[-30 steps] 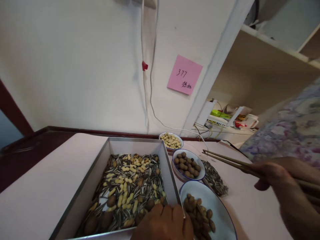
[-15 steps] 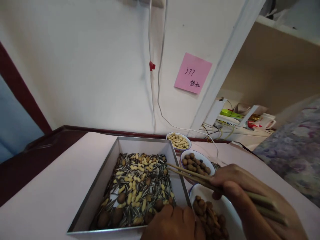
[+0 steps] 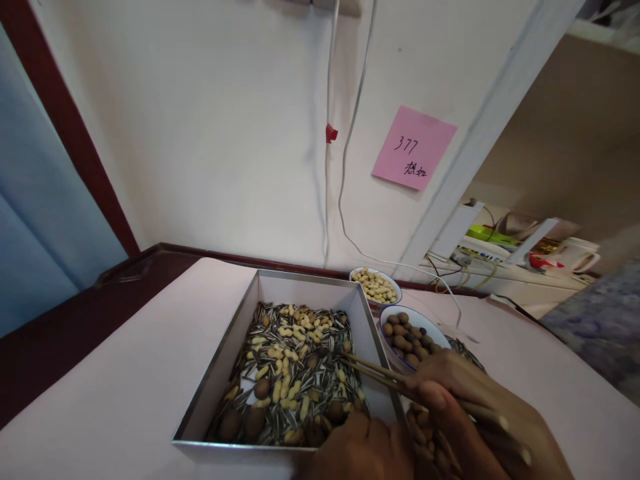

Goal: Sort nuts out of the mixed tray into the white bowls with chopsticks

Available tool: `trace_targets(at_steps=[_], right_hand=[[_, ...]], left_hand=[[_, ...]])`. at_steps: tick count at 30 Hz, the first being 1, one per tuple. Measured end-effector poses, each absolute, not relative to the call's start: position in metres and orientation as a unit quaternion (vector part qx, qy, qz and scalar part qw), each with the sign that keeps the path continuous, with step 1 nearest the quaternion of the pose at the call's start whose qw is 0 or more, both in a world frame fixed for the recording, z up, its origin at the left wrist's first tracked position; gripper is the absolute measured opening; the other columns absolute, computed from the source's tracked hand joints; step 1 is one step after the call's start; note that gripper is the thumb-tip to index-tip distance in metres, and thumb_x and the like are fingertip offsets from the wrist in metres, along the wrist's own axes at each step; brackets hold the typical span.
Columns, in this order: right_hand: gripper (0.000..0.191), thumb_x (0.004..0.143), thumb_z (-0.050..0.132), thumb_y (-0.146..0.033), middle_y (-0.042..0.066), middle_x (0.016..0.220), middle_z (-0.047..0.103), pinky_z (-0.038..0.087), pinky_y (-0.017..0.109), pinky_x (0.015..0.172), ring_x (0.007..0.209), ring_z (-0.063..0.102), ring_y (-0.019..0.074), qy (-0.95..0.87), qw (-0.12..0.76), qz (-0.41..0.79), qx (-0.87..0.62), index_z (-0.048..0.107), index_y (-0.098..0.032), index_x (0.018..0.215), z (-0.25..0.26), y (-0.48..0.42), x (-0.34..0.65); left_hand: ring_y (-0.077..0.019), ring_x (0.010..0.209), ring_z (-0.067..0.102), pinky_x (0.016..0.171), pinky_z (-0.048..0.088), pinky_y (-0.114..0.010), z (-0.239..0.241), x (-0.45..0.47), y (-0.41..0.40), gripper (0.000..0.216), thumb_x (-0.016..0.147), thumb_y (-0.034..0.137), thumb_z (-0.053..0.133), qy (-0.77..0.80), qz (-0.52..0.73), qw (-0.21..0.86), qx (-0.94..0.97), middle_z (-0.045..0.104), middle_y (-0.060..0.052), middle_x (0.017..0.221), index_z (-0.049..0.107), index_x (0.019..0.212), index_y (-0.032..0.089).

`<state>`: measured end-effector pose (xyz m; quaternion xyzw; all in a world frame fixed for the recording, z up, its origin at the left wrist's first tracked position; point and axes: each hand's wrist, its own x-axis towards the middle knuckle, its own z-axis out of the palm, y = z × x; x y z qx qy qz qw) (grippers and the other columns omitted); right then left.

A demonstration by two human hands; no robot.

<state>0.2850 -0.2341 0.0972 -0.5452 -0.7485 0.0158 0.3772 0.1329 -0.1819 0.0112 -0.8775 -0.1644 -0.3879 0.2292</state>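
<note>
My right hand [image 3: 465, 407] is closed around a pair of wooden chopsticks [image 3: 383, 378]. Their tips lie close together over the right side of a grey-rimmed tray [image 3: 220, 357], beside a small brown nut. Inside the tray, striped sunflower seeds [image 3: 320, 381], pale peanuts [image 3: 285, 387] and round brown nuts [image 3: 255, 420] are mixed. My left hand [image 3: 363, 450] is curled over the tray's near right corner, its knuckles up and fingertips hidden. Under my right hand, a heap of brown shelled-looking nuts [image 3: 425, 433] is partly covered.
Behind the tray's right side stand a bowl of peanuts [image 3: 375, 287] and a bowl of round brown nuts [image 3: 407, 337]. Sunflower seeds [image 3: 465, 353] lie past my right hand. A white cable [image 3: 400, 262] hangs down the wall onto the pale tabletop [image 3: 125, 373]. Someone's patterned clothing [image 3: 600, 327] shows at right.
The view has turned, shifting the scene rightward. The chopstick tips have moved nearer me within the tray. My right hand has come left, covering more of the nearest bowl.
</note>
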Motion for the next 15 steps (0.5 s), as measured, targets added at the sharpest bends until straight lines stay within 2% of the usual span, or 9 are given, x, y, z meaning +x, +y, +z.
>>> trace_targets(at_steps=[8,15], right_hand=[[0.030,0.109,0.047,-0.026,-0.005,0.073,0.060,0.049,0.014,0.059,0.064,0.062,0.0065,-0.742,0.390,0.020,-0.544,0.056,-0.024,0.080,0.083,-0.227,0.281],[0.030,0.108,0.048,-0.025,-0.004,0.073,0.062,0.050,0.014,0.060,0.064,0.063,0.0069,-0.747,0.381,0.019,-0.544,0.057,-0.023,0.080,0.087,-0.235,0.283]], left_hand=[[-0.0123,0.044,0.048,0.042,0.032,-0.030,-0.006,0.131,-0.183,0.015,0.094,0.021,0.063,-0.178,-0.376,0.189,-0.889,0.054,0.007,0.060,0.052,0.084,0.021],[-0.0123,0.040,0.046,0.039,0.030,-0.030,0.001,0.132,-0.183,0.023,0.092,0.022,0.064,-0.192,-0.395,0.196,-0.877,0.052,0.008,0.054,0.048,0.077,0.023]])
